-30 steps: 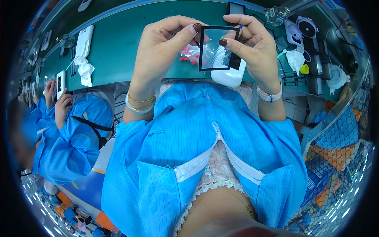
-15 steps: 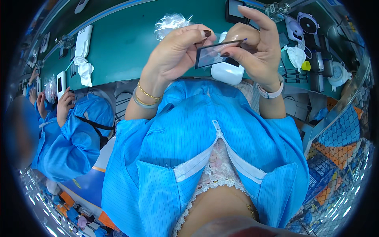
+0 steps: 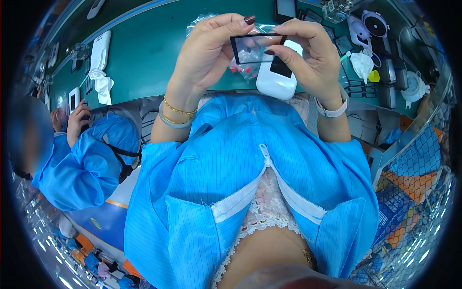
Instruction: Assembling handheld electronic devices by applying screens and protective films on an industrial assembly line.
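My right hand pinches a thin see-through rectangular panel with a black border between thumb and fingers at its right end. Close to the panel's left end, my left hand is closed with the thumb raised. A clear plastic film shows at its fingertips and stretches behind the panel; the finger ends are partly hidden. Crinkled clear plastic with red spots shows below the panel. Under my right hand lies a white rounded device with a dark screen on the green table.
A crumpled clear bag lies behind my left hand. To the right are black frames, a white cloth, a yellow cap and a purple-white device. Another white device lies left, near a co-worker's hand.
The panel has moved slightly left and up and now faces me more squarely. My left hand has risen a little. Red-spotted clear plastic now shows below the panel.
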### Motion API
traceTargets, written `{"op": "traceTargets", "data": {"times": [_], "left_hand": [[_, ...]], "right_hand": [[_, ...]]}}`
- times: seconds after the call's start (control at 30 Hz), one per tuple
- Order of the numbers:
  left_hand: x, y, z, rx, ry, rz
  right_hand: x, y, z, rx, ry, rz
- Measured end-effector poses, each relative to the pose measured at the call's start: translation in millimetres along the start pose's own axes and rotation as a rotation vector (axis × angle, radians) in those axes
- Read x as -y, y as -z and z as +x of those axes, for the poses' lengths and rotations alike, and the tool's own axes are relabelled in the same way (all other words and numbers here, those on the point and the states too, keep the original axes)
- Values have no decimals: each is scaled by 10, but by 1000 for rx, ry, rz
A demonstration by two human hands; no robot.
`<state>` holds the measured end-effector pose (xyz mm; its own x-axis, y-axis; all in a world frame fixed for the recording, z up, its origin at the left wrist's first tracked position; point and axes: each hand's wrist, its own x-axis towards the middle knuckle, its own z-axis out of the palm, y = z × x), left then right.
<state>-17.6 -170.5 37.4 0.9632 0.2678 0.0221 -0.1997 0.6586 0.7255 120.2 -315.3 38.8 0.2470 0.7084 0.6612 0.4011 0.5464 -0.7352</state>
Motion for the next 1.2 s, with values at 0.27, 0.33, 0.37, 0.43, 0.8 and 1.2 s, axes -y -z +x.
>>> {"op": "traceTargets", "data": {"times": [0.27,0.33,0.37,0.43,0.8,1.2], "left_hand": [[7,9,59,-121,-38,142],[30,429,179,-176,26,62],[46,555,243,-223,95,-17],[109,599,277,-555,75,-2],[39,582,157,-674,-884,952],[384,667,-143,-106,-657,1898]], "right_hand": [[164,153,55,-42,257,-419],[449,116,34,74,445,-622],[590,89,-34,93,513,-665],[759,5,-233,86,638,-700],[611,-69,-374,-102,880,-825],[712,424,-438,-73,359,-833]]}}
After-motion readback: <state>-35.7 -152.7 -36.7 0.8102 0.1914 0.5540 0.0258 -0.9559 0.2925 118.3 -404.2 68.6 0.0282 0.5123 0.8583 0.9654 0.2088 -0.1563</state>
